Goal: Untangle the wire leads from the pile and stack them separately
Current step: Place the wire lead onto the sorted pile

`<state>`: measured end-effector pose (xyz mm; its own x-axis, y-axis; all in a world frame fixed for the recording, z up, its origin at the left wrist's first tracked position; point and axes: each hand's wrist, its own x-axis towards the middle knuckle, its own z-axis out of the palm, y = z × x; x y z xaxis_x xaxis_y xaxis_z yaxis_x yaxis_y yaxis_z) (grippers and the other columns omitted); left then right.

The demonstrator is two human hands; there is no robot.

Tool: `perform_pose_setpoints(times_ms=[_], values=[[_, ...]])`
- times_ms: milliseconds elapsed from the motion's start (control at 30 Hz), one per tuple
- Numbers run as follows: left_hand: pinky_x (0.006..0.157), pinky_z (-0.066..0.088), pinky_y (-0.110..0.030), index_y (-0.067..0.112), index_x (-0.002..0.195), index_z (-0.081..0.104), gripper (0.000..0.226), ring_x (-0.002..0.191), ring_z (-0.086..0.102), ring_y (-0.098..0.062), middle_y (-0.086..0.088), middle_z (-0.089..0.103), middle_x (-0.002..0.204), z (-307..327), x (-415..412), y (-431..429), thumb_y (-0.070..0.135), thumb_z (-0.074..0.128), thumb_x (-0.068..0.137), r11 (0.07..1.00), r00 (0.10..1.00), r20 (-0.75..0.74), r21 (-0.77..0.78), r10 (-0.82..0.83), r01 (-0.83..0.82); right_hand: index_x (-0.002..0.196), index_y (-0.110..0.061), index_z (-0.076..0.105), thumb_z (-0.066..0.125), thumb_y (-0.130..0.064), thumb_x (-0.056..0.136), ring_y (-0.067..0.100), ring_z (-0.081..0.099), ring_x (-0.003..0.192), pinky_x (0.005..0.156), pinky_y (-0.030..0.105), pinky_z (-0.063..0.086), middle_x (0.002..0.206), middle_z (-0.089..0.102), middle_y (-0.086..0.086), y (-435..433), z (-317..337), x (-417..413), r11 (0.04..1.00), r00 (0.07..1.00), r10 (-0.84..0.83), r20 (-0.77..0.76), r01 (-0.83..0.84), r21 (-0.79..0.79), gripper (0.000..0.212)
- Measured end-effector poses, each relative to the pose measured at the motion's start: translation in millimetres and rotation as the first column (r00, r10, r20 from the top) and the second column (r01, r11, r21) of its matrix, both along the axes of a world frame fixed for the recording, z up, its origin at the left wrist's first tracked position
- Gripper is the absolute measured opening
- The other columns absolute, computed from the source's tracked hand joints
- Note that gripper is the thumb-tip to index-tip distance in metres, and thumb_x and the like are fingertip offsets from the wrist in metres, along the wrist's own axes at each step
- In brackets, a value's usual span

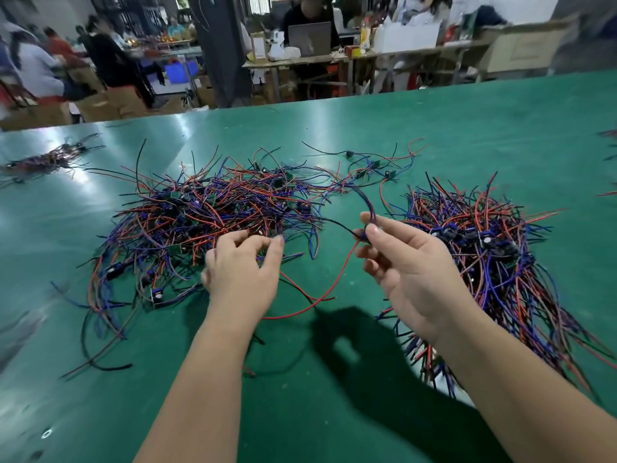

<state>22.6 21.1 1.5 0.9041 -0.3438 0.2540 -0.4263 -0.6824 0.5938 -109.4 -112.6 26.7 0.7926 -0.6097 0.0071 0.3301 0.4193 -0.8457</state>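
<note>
A tangled pile of red, blue and black wire leads [207, 215] with small circuit boards lies left of centre on the green table [317, 379]. A more ordered stack of leads [494, 259] lies to the right. My right hand [400, 265] is raised between them and pinches one lead [364, 233] at its dark component; its red, black and blue wires trail down and back toward the pile. My left hand [240, 269] hovers at the pile's near edge with fingers curled loosely over the wires; whether it grips one cannot be told.
A few separate leads with green boards [377, 168] lie behind the piles. Another small bundle [46, 160] lies far left, and more wires [609, 138] show at the right edge. Beyond the table's far edge are people, desks and boxes.
</note>
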Motion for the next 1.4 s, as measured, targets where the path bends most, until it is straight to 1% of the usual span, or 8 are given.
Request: perform_pose_setpoints(times_ms=[100, 200, 367, 567, 833, 1000, 1200, 1400], values=[[0.086, 0.028, -0.035, 0.035, 0.098, 0.069, 0.014, 0.108, 0.047, -0.023, 0.003, 0.056, 0.111, 1.5, -5.5, -1.0, 0.037, 0.059, 0.088, 0.997, 0.988, 0.137, -0.049, 0.072, -0.066, 0.102, -0.014, 0.063, 0.053, 0.001, 0.090, 0.010, 0.061, 0.056, 0.052, 0.015, 0.046, 0.078, 0.072, 0.004, -0.5, 2.4, -0.8, 0.999, 1.000, -0.003, 0.005, 0.003, 0.044, 0.021], [0.073, 0.042, -0.022, 0.031, 0.096, 0.067, 0.013, 0.073, 0.054, -0.004, 0.009, 0.058, 0.084, 7.0, -13.7, -7.4, 0.022, 0.060, 0.089, 0.923, 0.986, 0.166, -0.372, -0.035, 0.096, 0.097, -0.014, 0.060, 0.053, -0.001, 0.090, 0.010, 0.060, 0.056, 0.051, 0.017, 0.043, 0.078, 0.072, 0.005, -1.8, 4.1, -1.3, 0.997, 1.000, -0.007, -0.009, 0.007, 0.075, 0.017], [0.045, 0.045, -0.015, 0.017, 0.090, 0.066, 0.018, 0.048, 0.056, -0.004, -0.001, 0.062, 0.070, 19.2, -28.5, -20.9, 0.017, 0.050, 0.097, 0.661, 0.828, -0.430, -0.744, -0.360, -0.099, 0.088, -0.011, 0.059, 0.045, -0.003, 0.090, 0.011, 0.057, 0.051, 0.051, 0.018, 0.046, 0.069, 0.069, 0.010, -4.1, 5.6, -2.6, 0.974, 0.997, 0.068, -0.024, -0.061, 0.216, 0.016], [0.045, 0.049, -0.019, 0.009, 0.081, 0.065, 0.048, 0.050, 0.064, -0.013, -0.005, 0.071, 0.068, 17.8, -52.0, -23.8, 0.053, 0.067, 0.062, 0.709, 0.519, -0.579, -0.701, -0.629, 0.078, 0.077, -0.012, 0.057, 0.062, -0.008, 0.073, 0.014, 0.057, 0.049, 0.047, 0.018, 0.048, 0.068, 0.062, 0.005, 0.5, 0.5, -1.7, 0.976, 0.980, 0.177, -0.092, -0.163, 0.147, 0.007], [0.053, 0.052, -0.019, 0.008, 0.093, 0.071, 0.040, 0.060, 0.066, -0.011, -0.010, 0.075, 0.080, 11.5, -59.9, -25.5, 0.034, 0.075, 0.062, 0.709, 0.533, -0.536, -0.681, -0.654, 0.185, 0.065, -0.016, 0.060, 0.074, -0.023, 0.054, 0.013, 0.054, 0.056, 0.058, 0.026, 0.041, 0.059, 0.060, -0.002, 1.7, -6.1, -1.2, 0.996, 0.966, 0.027, -0.256, -0.047, -0.072, 0.020], [0.049, 0.049, -0.016, 0.020, 0.068, 0.076, 0.016, 0.049, 0.060, -0.009, 0.000, 0.068, 0.060, 12.9, -68.8, -28.0, 0.034, 0.070, 0.067, 0.648, 0.571, -0.427, -0.716, -0.701, 0.260, 0.054, -0.016, 0.061, 0.075, -0.025, 0.052, 0.004, 0.044, 0.048, 0.046, 0.014, 0.033, 0.049, 0.053, -0.007, -2.8, -1.3, -3.1, 0.985, 0.963, -0.028, -0.268, -0.019, -0.174, 0.017], [0.048, 0.049, -0.018, 0.013, 0.068, 0.074, 0.018, 0.048, 0.063, -0.012, -0.005, 0.068, 0.059, 17.9, -66.0, -22.5, 0.030, 0.070, 0.071, 0.643, 0.447, -0.478, -0.670, -0.756, 0.372, 0.062, -0.012, 0.067, 0.073, -0.014, 0.055, 0.007, 0.046, 0.044, 0.041, 0.013, 0.037, 0.051, 0.057, -0.002, -19.3, 8.1, -11.3, 0.980, 0.970, 0.023, -0.242, -0.070, -0.186, 0.009], [0.058, 0.052, -0.021, 0.005, 0.087, 0.075, 0.024, 0.060, 0.065, -0.011, -0.002, 0.072, 0.070, 17.0, -63.0, -15.7, 0.027, 0.075, 0.077, 0.613, 0.282, -0.556, -0.603, -0.782, 0.511, 0.066, -0.014, 0.064, 0.071, -0.009, 0.067, 0.006, 0.051, 0.044, 0.046, 0.014, 0.042, 0.052, 0.060, -0.002, -39.7, 25.0, -19.1, 0.973, 0.972, -0.231, -0.040, 0.230, -0.033, 0.008]])
